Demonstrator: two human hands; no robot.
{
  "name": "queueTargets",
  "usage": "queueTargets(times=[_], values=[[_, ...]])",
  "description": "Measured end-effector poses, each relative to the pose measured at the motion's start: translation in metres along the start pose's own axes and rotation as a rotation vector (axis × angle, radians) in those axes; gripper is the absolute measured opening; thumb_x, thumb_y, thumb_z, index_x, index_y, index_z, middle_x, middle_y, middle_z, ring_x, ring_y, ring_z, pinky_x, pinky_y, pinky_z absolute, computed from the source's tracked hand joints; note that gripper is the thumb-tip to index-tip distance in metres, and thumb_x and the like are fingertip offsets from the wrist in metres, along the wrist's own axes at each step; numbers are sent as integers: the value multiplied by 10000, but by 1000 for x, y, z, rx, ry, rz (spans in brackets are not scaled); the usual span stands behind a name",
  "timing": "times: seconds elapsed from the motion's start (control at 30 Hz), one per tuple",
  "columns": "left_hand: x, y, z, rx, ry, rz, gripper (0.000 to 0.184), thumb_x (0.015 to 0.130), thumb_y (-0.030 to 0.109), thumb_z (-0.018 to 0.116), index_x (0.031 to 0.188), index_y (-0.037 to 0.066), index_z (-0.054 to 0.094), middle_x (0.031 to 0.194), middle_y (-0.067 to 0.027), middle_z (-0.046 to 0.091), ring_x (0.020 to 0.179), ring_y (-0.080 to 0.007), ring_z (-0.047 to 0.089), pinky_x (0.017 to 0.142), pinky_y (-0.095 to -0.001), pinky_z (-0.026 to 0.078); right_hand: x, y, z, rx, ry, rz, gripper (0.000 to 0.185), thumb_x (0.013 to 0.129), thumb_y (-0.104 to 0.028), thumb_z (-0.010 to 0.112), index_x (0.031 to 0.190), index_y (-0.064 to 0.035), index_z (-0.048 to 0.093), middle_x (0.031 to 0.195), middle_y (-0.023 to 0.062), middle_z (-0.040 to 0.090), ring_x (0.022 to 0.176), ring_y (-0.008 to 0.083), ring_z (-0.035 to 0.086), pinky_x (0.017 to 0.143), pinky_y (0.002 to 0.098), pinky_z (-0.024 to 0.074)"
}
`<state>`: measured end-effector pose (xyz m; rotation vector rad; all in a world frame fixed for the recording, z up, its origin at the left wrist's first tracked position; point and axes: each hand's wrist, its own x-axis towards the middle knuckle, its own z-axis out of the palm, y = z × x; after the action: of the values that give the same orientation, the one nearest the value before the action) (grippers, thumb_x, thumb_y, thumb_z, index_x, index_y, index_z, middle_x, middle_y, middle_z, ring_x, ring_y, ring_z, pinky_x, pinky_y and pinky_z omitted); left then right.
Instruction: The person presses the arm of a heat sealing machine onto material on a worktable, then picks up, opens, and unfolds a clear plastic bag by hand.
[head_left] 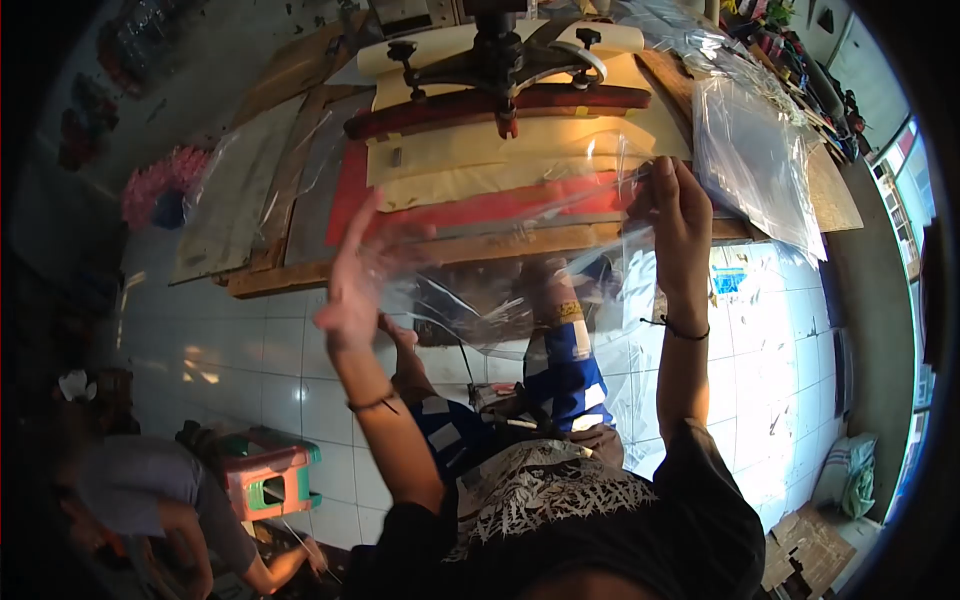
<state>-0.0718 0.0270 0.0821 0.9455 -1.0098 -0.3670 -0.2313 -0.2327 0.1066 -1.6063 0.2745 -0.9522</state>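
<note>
A clear plastic sheet [500, 290] hangs between my hands in front of the work table, its film so see-through that its outline is hard to follow. My right hand [682, 208] is closed on its upper right edge, thumb against the fingers. At the sheet's left side is my left hand [357, 275], fingers spread and slightly blurred; whether it touches the film I cannot tell. Just beyond, a yellowish sheet [480, 182] lies over a red one [345, 200] on the table, under a dark red bar [570, 98] on a black metal frame.
Stacked clear plastic sheets [750, 150] lie at the table's right end. A wooden edge [440, 252] runs along the table front. At lower left, another person [150, 490] bends beside a red and green stool [275, 475]. Pale tiles [755, 370] cover the floor.
</note>
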Motion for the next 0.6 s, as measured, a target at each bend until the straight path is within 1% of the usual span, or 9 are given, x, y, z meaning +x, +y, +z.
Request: queueTargets(times=[0.07,0.13,0.17,0.27,0.33,0.43,0.47,0.53,0.6], values=[[-14,-18,7,45,155,-5,718,856,489,646,1325,-26,472,1037,-163,648,889,-241,668,763,-365,556,3,5,2,16,15,2,360,1018,-303,459,933,20,594,614,16,530,565,79,525,532,227,465],[-20,-26,8,253,323,-124,550,860,314,715,1249,-35,540,958,-129,668,841,-205,676,685,-326,571,8,11,-3,2,-64,19,358,1012,-314,468,971,23,581,660,34,558,574,94,569,524,236,489],[-15,-27,2,169,372,-180,312,857,103,707,1116,-43,609,869,-89,678,807,-178,680,626,-283,571,12,18,-7,17,-98,42,357,1009,-318,475,983,23,577,673,40,565,578,98,580,519,239,497],[19,-17,-1,292,342,-269,244,880,122,684,1061,-31,627,865,-79,681,807,-159,679,589,-256,556,26,19,-12,58,-250,137,286,954,-261,588,1017,17,569,770,57,616,596,100,615,488,250,534],[39,-21,-17,422,245,-314,209,901,155,665,1027,-8,635,843,-57,679,792,-120,674,511,-219,500,45,41,-15,-136,-344,94,279,916,-233,646,1005,21,574,778,61,628,610,93,621,484,231,514],[51,-55,-56,520,146,-357,204,912,201,657,990,14,636,769,-19,653,692,-76,637,471,-203,452,60,92,-8,-99,-445,173,293,888,-233,685,1005,13,580,779,59,637,611,86,610,493,220,475],[49,-69,-67,564,152,-389,207,916,218,652,977,20,633,739,-7,639,648,-61,615,461,-201,436,54,92,-1,-256,-398,145,295,874,-253,703,975,4,600,738,53,636,604,79,577,518,234,441],[48,-84,-77,640,181,-373,225,926,252,637,947,29,625,686,13,606,570,-37,552,447,-200,399,53,119,6,-361,-298,-94,291,867,-267,707,931,2,616,693,47,622,588,78,528,536,258,426],[38,-88,-78,698,227,-300,255,938,287,619,916,33,611,640,31,567,502,-17,473,437,-201,356,56,119,6,-366,-303,-77,296,866,-273,707,907,7,621,666,48,605,592,79,515,542,261,422]])
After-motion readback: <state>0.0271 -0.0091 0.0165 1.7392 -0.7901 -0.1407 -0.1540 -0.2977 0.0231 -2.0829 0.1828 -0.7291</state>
